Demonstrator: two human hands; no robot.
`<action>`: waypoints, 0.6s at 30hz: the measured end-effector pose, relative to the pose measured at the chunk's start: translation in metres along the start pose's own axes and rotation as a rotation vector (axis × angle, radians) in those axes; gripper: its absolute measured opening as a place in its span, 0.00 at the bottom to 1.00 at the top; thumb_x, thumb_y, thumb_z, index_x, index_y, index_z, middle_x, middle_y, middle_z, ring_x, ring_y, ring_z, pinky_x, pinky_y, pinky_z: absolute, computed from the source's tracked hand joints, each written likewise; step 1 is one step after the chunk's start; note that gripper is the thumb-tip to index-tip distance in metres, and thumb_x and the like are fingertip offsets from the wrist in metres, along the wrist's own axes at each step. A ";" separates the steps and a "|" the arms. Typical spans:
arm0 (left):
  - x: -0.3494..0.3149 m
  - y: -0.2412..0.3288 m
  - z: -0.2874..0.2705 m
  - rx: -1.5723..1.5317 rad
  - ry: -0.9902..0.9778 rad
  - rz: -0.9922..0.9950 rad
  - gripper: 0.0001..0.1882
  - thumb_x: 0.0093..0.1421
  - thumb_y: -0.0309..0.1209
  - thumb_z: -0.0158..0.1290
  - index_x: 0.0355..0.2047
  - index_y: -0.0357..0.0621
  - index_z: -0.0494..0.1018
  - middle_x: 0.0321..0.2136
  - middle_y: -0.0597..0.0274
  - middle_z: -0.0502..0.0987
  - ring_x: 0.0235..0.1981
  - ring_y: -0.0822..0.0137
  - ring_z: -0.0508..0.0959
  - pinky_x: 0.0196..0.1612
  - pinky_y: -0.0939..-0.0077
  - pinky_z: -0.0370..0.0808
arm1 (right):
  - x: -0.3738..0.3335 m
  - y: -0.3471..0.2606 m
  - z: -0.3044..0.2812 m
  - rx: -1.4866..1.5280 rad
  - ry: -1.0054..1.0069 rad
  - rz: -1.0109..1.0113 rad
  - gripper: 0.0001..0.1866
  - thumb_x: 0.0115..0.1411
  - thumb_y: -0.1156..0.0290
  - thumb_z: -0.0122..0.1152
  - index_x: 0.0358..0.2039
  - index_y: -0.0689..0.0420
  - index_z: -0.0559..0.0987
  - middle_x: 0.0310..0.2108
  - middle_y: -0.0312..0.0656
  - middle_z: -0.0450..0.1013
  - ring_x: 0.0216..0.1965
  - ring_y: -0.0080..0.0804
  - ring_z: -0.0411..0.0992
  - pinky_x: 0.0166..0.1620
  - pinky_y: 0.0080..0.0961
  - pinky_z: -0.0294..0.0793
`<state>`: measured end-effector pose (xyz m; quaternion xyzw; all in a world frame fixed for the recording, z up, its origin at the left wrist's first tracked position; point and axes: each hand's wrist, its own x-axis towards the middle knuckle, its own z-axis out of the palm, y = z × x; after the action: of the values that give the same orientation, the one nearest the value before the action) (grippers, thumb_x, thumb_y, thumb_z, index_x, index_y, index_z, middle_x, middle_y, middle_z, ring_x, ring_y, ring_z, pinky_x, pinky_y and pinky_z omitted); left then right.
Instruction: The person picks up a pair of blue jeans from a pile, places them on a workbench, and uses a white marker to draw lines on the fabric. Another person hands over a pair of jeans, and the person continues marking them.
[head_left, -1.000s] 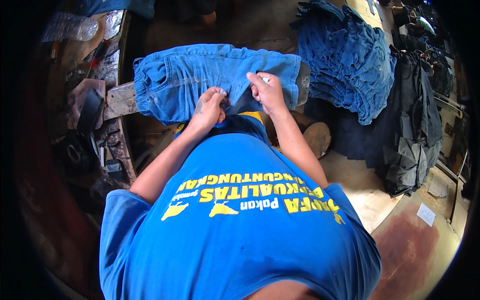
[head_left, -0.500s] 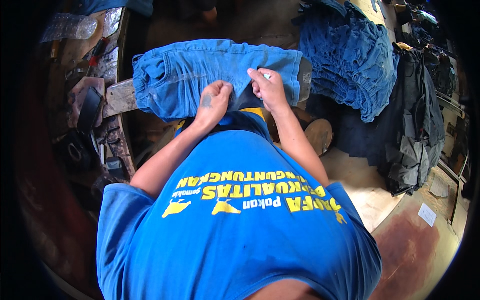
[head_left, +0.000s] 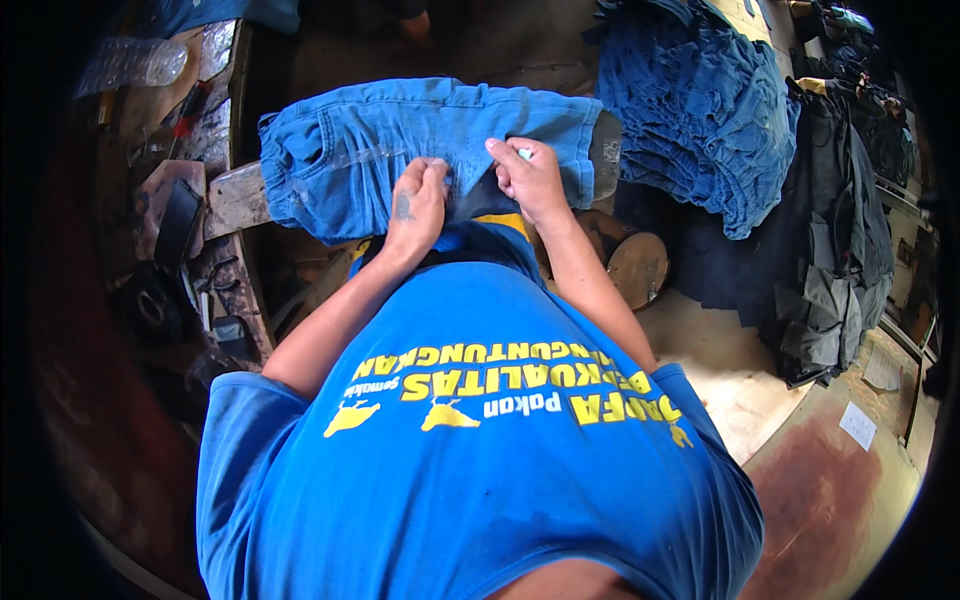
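Note:
A pair of blue denim shorts [head_left: 350, 150] is drawn over a narrow board, with its gathered waist at the left and a leg hem at the right. At the near edge, my left hand [head_left: 417, 208] is closed, its thumb and fingers pinching the bunched denim. My right hand [head_left: 532, 182] is closed in a loose fist against the leg part, and the denim between the two hands is pulled into creases. A small pale green-white piece [head_left: 525, 154] shows among the right fingers; its kind is unclear. The right fingertips are partly hidden.
The board [head_left: 238, 198] sticks out at both ends of the shorts. Stacked blue denim garments [head_left: 695, 120] hang at the right, beside dark garments [head_left: 835, 230]. At the left, a cluttered wooden bench holds a clear plastic bottle [head_left: 135, 66]. A round wooden piece [head_left: 638, 270] stands below the board.
My left hand has shifted slightly left and its wrist has turned. The right hand has moved a little left, still closed. The shorts have shifted slightly left on the board.

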<state>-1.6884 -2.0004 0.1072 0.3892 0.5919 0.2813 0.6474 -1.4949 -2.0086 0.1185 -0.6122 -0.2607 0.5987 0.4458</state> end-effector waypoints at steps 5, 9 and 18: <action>-0.003 0.003 -0.003 0.093 -0.127 0.046 0.17 0.75 0.38 0.52 0.37 0.34 0.78 0.23 0.71 0.71 0.26 0.78 0.69 0.28 0.71 0.65 | 0.001 0.002 -0.001 -0.046 0.014 -0.026 0.23 0.71 0.62 0.71 0.19 0.57 0.77 0.16 0.31 0.70 0.18 0.15 0.65 0.21 0.20 0.61; -0.006 -0.001 -0.001 0.038 -0.018 0.036 0.16 0.78 0.40 0.52 0.40 0.40 0.78 0.22 0.78 0.67 0.21 0.82 0.63 0.25 0.77 0.60 | 0.000 0.005 -0.001 -0.052 0.004 -0.052 0.23 0.71 0.62 0.71 0.19 0.57 0.78 0.16 0.31 0.70 0.18 0.15 0.65 0.22 0.20 0.61; -0.015 0.020 -0.008 0.001 -0.190 -0.042 0.12 0.77 0.36 0.52 0.46 0.37 0.75 0.21 0.70 0.70 0.17 0.77 0.68 0.21 0.74 0.63 | -0.001 0.005 0.000 -0.040 0.027 -0.066 0.22 0.72 0.62 0.70 0.21 0.54 0.76 0.17 0.30 0.70 0.16 0.15 0.63 0.20 0.18 0.59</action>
<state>-1.6966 -2.0004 0.1320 0.4022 0.5359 0.2290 0.7061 -1.4966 -2.0115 0.1144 -0.6201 -0.2866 0.5700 0.4566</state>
